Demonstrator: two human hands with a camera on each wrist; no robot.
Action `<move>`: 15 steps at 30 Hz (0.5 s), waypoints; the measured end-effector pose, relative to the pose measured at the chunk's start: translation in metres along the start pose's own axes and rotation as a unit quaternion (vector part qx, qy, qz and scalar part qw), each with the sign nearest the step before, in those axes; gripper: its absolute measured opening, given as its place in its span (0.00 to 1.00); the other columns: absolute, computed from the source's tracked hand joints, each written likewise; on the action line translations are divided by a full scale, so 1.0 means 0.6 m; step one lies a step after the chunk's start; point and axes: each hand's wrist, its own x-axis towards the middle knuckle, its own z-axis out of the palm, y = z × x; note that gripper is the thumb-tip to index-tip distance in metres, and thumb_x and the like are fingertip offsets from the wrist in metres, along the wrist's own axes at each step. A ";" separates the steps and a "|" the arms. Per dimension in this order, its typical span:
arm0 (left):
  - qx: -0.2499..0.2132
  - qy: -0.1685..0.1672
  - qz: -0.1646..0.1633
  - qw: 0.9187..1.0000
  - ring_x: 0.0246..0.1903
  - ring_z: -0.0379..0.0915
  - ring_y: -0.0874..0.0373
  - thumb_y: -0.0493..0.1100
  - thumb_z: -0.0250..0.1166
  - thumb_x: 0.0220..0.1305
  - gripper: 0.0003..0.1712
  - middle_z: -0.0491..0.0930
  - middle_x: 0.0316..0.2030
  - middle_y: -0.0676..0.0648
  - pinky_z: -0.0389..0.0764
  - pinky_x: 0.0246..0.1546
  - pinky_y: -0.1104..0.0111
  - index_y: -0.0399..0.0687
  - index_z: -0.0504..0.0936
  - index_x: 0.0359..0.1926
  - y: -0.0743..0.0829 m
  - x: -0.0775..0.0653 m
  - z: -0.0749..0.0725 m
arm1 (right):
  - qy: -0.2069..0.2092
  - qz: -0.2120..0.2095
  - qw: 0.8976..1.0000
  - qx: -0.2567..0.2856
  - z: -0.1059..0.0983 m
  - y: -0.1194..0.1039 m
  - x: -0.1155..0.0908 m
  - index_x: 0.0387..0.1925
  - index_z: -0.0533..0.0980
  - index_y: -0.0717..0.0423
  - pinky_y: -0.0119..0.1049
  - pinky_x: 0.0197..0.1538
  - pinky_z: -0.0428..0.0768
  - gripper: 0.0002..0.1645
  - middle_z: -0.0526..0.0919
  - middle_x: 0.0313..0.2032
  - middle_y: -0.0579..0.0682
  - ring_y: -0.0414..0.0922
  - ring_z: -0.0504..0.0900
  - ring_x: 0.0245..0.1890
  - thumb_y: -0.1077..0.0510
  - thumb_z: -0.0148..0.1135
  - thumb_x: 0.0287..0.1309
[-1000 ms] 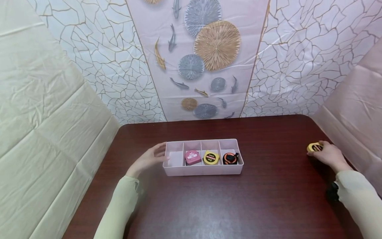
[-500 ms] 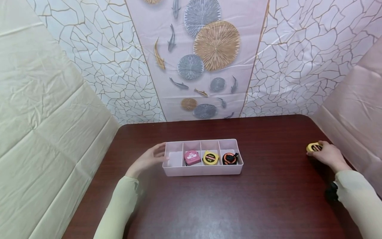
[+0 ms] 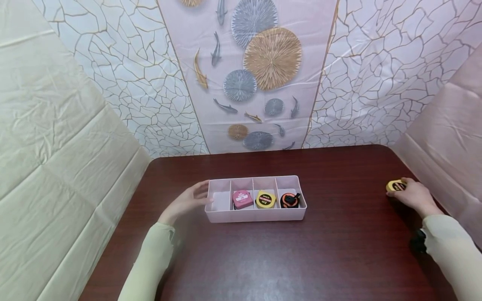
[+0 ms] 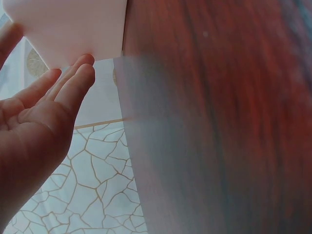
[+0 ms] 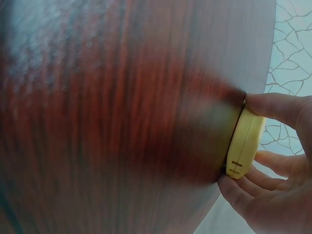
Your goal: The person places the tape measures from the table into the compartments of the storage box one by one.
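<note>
At the right side of the table my right hand (image 3: 416, 195) grips a yellow tape measure (image 3: 396, 185) with a dark label. In the right wrist view, the thumb and fingers hold opposite ends of this yellow tape measure (image 5: 245, 140), which lies on the table. My left hand (image 3: 187, 201) touches the left end of a pale pink divided tray (image 3: 256, 215). Its extended fingers (image 4: 78, 87) meet the tray's end wall (image 4: 73, 29) in the left wrist view. From left to right, the tray's compartments show a bare floor, a pink tape measure (image 3: 242, 199), another yellow tape measure (image 3: 265, 200) and an orange-and-black tape measure (image 3: 289, 200).
Both hands work over a dark red-brown wooden table (image 3: 282, 259). A patterned cloth (image 3: 241, 121) hangs behind its far edge. Pale cloth sides (image 3: 71, 138) slope along the left and right. A black object (image 3: 419, 241) shows at the right wrist.
</note>
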 end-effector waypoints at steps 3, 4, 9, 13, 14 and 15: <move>0.001 0.003 -0.005 1.000 0.60 0.64 0.57 0.48 0.69 0.55 0.42 0.62 0.65 0.52 0.66 0.57 0.55 0.58 0.59 0.68 0.001 -0.001 0.000 | 0.001 0.001 1.000 -0.001 0.000 -0.001 0.000 0.53 0.56 0.86 0.60 0.39 0.68 0.46 0.65 0.42 0.82 0.70 0.68 0.38 0.49 0.62 0.53; 0.002 0.004 -0.006 1.000 0.60 0.64 0.57 0.48 0.69 0.55 0.42 0.63 0.64 0.53 0.67 0.57 0.55 0.58 0.59 0.68 0.002 -0.001 0.000 | 0.001 0.000 1.000 -0.001 -0.001 -0.002 0.000 0.53 0.56 0.86 0.60 0.39 0.68 0.46 0.65 0.42 0.82 0.70 0.68 0.38 0.49 0.62 0.52; 0.003 0.004 0.003 1.000 0.60 0.63 0.55 0.48 0.69 0.55 0.42 0.63 0.64 0.52 0.66 0.57 0.54 0.57 0.59 0.68 0.004 -0.002 0.000 | 0.002 -0.002 1.000 0.002 -0.001 -0.002 0.000 0.53 0.56 0.86 0.60 0.39 0.68 0.46 0.65 0.42 0.82 0.70 0.68 0.38 0.49 0.62 0.52; 0.004 0.005 -0.002 1.000 0.60 0.63 0.56 0.49 0.69 0.54 0.42 0.62 0.64 0.53 0.66 0.57 0.54 0.59 0.60 0.68 0.002 -0.002 0.000 | 0.001 -0.003 1.000 0.004 0.001 0.002 0.000 0.54 0.56 0.86 0.60 0.38 0.68 0.47 0.65 0.42 0.82 0.69 0.68 0.38 0.49 0.62 0.52; 0.004 0.006 -0.005 1.000 0.60 0.64 0.56 0.49 0.69 0.54 0.42 0.63 0.64 0.53 0.66 0.57 0.55 0.59 0.60 0.68 0.002 -0.002 0.000 | 0.001 -0.003 1.000 0.004 0.002 0.003 0.001 0.54 0.56 0.86 0.60 0.38 0.68 0.47 0.65 0.43 0.82 0.69 0.68 0.38 0.48 0.62 0.52; 0.005 0.007 -0.007 1.000 0.60 0.64 0.57 0.50 0.70 0.54 0.42 0.63 0.64 0.54 0.66 0.57 0.55 0.60 0.60 0.68 0.002 -0.002 0.000 | 0.000 -0.002 1.000 0.005 0.002 0.004 0.001 0.54 0.56 0.86 0.60 0.39 0.68 0.47 0.65 0.43 0.82 0.69 0.68 0.38 0.48 0.62 0.52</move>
